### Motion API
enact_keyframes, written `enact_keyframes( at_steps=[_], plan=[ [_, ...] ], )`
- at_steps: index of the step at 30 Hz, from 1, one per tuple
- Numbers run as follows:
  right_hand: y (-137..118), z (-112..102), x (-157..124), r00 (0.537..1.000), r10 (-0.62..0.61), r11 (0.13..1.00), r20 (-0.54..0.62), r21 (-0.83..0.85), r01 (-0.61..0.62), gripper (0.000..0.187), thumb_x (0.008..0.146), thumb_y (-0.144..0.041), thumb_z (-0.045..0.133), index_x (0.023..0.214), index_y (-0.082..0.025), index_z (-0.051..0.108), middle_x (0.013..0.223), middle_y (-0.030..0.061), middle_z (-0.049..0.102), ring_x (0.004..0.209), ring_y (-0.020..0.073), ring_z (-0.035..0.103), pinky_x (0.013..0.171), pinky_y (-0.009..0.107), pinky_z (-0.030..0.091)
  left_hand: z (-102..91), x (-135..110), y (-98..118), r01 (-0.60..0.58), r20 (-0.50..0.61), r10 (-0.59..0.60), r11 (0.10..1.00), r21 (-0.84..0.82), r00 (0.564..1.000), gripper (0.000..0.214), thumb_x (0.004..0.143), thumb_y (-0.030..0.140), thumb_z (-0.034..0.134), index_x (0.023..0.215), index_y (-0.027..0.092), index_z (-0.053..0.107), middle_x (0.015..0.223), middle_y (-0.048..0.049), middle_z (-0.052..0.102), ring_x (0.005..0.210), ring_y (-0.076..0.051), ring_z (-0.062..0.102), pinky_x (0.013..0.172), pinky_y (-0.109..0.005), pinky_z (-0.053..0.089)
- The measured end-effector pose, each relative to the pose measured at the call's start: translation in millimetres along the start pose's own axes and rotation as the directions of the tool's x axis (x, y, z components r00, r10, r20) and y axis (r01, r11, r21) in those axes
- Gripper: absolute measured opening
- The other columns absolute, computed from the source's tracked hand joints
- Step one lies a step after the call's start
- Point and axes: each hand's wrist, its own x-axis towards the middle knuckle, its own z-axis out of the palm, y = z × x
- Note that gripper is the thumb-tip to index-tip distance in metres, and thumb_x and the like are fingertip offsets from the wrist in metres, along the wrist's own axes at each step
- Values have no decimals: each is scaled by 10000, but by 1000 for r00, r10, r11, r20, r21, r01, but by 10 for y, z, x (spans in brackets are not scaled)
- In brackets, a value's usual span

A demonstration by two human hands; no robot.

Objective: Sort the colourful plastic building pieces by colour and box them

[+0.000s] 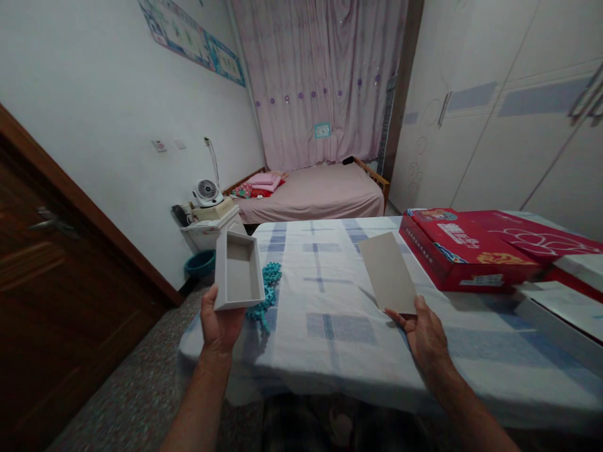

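My left hand [221,323] grips a small white cardboard box [240,270] from below, tilted so its bare inside faces me. In my right hand [426,329] is a flat grey cardboard sheet [389,273], pinched at its near corner between thumb and fingers. The sheet is held slanted over the cloth, well apart from the box. Just behind and right of the box, a teal beaded or knobbly object [267,295] lies on the table; the box and hand hide part of it.
A blue-and-white checked cloth covers the table [315,370]. Large red boxes [471,251] stand at the right, with a white box [565,320] nearer me. Beyond are a bed [320,194], a small fan [207,191] and a teal bin [200,263]. A wooden door [61,282] is at left.
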Motion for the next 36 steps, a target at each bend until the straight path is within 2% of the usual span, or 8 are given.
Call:
enact_keyframes(
  at_steps=[5, 13, 19, 23, 26, 30, 33, 36],
  plan=[
    [5, -12, -14, 1000, 1, 1000, 2, -20, 0, 474, 754, -561, 673, 954, -133, 638, 965, 78, 700, 892, 182, 660, 686, 281, 610, 45, 101, -277, 17, 32, -16, 1000, -17, 999, 398, 852, 356, 493, 1191, 183, 611, 1039, -56, 713, 918, -212, 655, 752, -348, 554],
    [-1, -3, -27, 999, -9, 996, 38, -92, 13, 447, 707, -513, 714, 944, -144, 627, 945, 54, 688, 814, 167, 670, 664, 273, 603, -6, 225, -508, 76, 146, -80, 997, 34, 986, 450, 822, 441, 518, 1172, 176, 613, 1119, -85, 693, 1105, -254, 605, 903, -408, 510],
    [-6, -62, -1, 998, 33, 988, 54, -151, -24, 422, 674, -463, 747, 945, -163, 628, 905, 24, 691, 767, 150, 671, 650, 244, 587, 247, 406, -627, 112, 154, -96, 989, -100, 983, 400, 861, 397, 459, 1151, 175, 623, 1023, -52, 721, 962, -201, 650, 869, -362, 510],
    [-98, -32, -37, 999, 55, 996, 0, -69, -54, 386, 643, -428, 779, 908, -183, 642, 912, 15, 696, 775, 165, 660, 615, 254, 578, 455, 317, -695, 205, 201, -176, 969, -138, 964, 373, 867, 386, 476, 1111, 158, 641, 946, -50, 736, 873, -185, 674, 853, -345, 518],
    [-163, 129, -123, 993, 119, 992, 20, 32, -119, 402, 607, -406, 814, 913, -204, 650, 905, -4, 697, 734, 154, 643, 587, 247, 566, 566, 105, -884, 398, 183, -369, 904, -156, 911, 269, 859, 292, 501, 984, 122, 669, 813, -51, 739, 742, -180, 689, 813, -339, 537],
    [-151, 457, -306, 973, 168, 985, 159, 13, -172, 422, 637, -479, 784, 930, -205, 655, 912, 17, 707, 772, 186, 653, 661, 302, 572, 633, -194, -1248, 588, 277, -532, 785, -193, 800, 331, 870, 305, 539, 1074, 77, 663, 892, -102, 748, 871, -236, 707, 896, -382, 526],
    [-37, 614, -403, 966, 172, 984, 193, -79, -159, 510, 642, -571, 737, 986, -202, 661, 1028, 62, 707, 929, 246, 658, 722, 347, 568, 649, -335, -1436, 647, 365, -557, 737, -198, 746, 411, 871, 349, 572, 1151, 57, 643, 990, -134, 741, 994, -267, 685, 950, -393, 502],
    [110, 649, -412, 969, 142, 972, 203, -212, -98, 525, 633, -650, 683, 971, -249, 669, 1027, 58, 713, 958, 284, 661, 695, 377, 566, 664, -388, -1495, 653, 370, -567, 738, -169, 736, 471, 859, 371, 578, 1190, 41, 627, 1018, -155, 734, 1024, -299, 673, 954, -423, 498]
  ],
)
